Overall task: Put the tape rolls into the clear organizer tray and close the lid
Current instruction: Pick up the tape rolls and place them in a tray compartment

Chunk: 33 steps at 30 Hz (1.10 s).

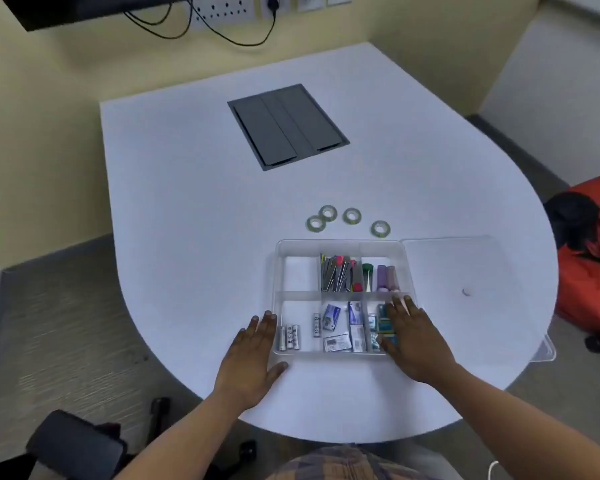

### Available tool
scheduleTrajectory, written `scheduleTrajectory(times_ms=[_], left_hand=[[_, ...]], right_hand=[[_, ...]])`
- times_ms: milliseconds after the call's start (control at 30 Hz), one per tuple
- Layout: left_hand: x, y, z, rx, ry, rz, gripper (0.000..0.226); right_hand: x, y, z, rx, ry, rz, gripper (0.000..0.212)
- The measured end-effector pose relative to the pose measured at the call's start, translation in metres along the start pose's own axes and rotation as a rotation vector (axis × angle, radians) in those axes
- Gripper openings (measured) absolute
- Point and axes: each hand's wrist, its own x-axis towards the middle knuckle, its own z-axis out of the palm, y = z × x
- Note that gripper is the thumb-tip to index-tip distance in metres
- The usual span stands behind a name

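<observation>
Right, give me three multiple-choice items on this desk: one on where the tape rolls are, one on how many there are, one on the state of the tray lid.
1. Where do the tape rolls lie?
A. In the tray's far-left compartment
B. On the table beyond the tray
C. On the lid

2. How many tape rolls show?
A. Two
B. Four
C. Six

3. What state is the lid in?
A. Shut over the tray
B. Open, lying flat to the right of the tray
C. Held up in the right hand

Answers:
1 B: the rolls sit on the white table, past the far edge of the clear organizer tray.
2 B: four rings can be counted, two of them touching.
3 B: the compartments are uncovered and the clear lid lies beside the tray; the left hand and right hand rest flat at the tray's near corners.
</observation>
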Motion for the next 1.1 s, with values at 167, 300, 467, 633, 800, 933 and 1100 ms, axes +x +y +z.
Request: scheduleTrajectory(times_ms=[167,300,467,633,800,933,1100], left_hand=[[-0.003,0.006,0.001,-0.061,0.001,-0.039,0.091],[-0.003,0.023,0.0,-0.207,0.043,-0.13,0.099],[-0.01,0.033,-0.002,-0.248,0.147,-0.221,0.092],[-0.005,0.019,-0.008,-0.311,0.252,-0.387,0.078],[0.024,-0.015,-0.018,-0.291,0.251,-0.459,0.078],[0.063,-0.04,-0.024,-0.174,0.092,-0.4,0.088],[0.103,-0.055,-0.032,-0.069,-0.051,-0.292,0.098]], right_hand=[[-0.004,-0.001,0.006,0.032,0.035,-0.003,0.068],[-0.004,0.0,0.004,0.105,-0.002,-0.031,0.065],[-0.011,0.006,0.01,0.159,0.011,-0.046,0.066],[-0.004,0.009,-0.005,0.249,0.11,-0.107,0.062],[0.011,0.008,-0.032,0.407,0.225,-0.085,0.054],[0.038,0.012,-0.058,0.439,0.297,-0.103,0.048],[0.075,0.011,-0.085,0.434,0.336,-0.012,0.038]])
